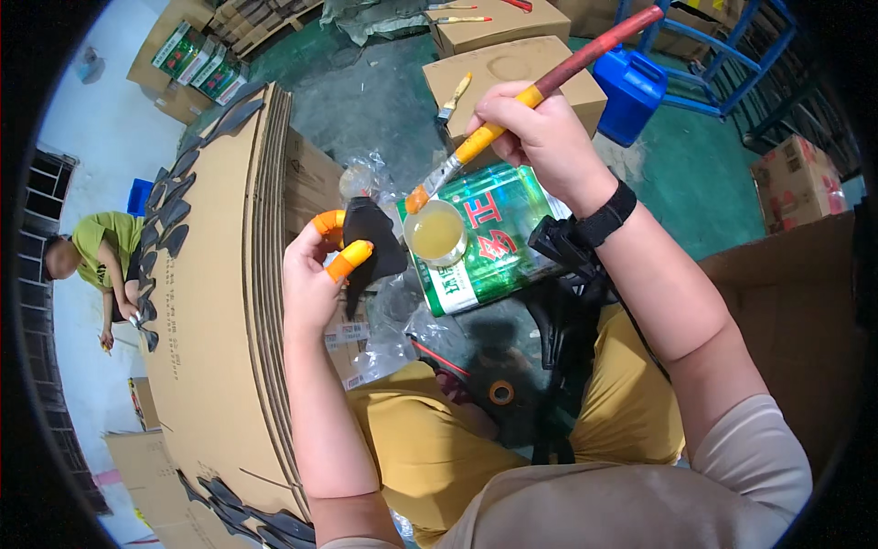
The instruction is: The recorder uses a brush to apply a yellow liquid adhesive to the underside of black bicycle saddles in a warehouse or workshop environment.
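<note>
Fingers [351, 262] of the left hand [309, 282], two wrapped orange, pinch a black piece [380, 242] at nine o'clock from the cup [460, 252]. Beyond, the right hand [547, 137] grips a brush [483, 139], bristles [418, 199] by the cup's eleven o'clock rim; wiping excess there should, I judge, keep strokes even.

Slanted brush [530, 95], black piece [379, 245], both held
</note>
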The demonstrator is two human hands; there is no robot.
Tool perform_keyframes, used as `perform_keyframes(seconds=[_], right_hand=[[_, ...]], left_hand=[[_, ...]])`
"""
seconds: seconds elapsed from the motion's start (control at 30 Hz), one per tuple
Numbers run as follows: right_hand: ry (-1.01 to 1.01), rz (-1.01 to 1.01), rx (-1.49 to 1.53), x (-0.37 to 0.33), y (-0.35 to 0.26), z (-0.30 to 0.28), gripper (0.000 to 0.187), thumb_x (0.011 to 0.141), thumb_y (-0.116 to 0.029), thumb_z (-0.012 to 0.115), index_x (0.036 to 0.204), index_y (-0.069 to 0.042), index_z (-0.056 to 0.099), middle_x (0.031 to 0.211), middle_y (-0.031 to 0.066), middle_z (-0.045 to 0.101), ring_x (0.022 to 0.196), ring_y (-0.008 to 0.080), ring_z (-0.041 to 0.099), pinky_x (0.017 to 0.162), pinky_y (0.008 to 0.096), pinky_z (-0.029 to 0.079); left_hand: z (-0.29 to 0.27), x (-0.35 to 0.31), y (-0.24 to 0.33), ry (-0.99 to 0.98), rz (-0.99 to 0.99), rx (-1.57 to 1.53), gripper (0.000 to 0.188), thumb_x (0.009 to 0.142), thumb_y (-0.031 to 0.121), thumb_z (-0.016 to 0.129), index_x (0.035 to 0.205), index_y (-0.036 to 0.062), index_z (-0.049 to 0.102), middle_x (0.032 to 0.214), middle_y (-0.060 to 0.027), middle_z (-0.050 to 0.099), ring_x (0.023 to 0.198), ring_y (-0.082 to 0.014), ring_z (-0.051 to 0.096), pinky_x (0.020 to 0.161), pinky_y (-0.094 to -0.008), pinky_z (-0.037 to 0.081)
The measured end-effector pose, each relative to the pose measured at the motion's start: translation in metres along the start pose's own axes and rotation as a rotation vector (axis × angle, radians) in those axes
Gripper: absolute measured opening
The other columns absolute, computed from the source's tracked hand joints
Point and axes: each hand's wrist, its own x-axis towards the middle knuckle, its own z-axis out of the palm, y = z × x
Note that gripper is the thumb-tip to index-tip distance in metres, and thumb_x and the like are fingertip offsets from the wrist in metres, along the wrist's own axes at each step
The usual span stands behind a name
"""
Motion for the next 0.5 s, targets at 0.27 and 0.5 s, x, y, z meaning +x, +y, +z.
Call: perform_keyframes(seconds=[0.27, 0.5], right_hand=[[0.035, -0.069, 0.180, -0.005, -0.019, 0.015, 0.025, 0.088, -0.022, 0.054, 0.081, 0.000, 0.063, 0.064, 0.0013, 0.055, 0.048, 0.0032, 0.044, 0.041, 0.0161, 0.032], [-0.029, -0.166, 0.118, -0.011, -0.020, 0.022, 0.029, 0.090, -0.027, 0.054, 0.082, -0.001, 0.064, 0.060, -0.0017, 0.052, 0.048, 0.0008, 0.044, 0.041, 0.0152, 0.033]], left_hand=[[-0.006, -0.006, -0.001, -0.008, 0.016, -0.229, 0.038, 0.078, -0.003, 0.062, 0.113, 0.0031, 0.053, 0.097, 0.0000, 0.060, 0.089, -0.0086, 0.055, 0.083, -0.0219, 0.042], [0.001, -0.006, -0.003, -0.023, 0.018, -0.271, 0.039, 0.078, -0.003, 0.062, 0.115, 0.0025, 0.052, 0.098, -0.0011, 0.060, 0.089, -0.0094, 0.056, 0.084, -0.0227, 0.042]])
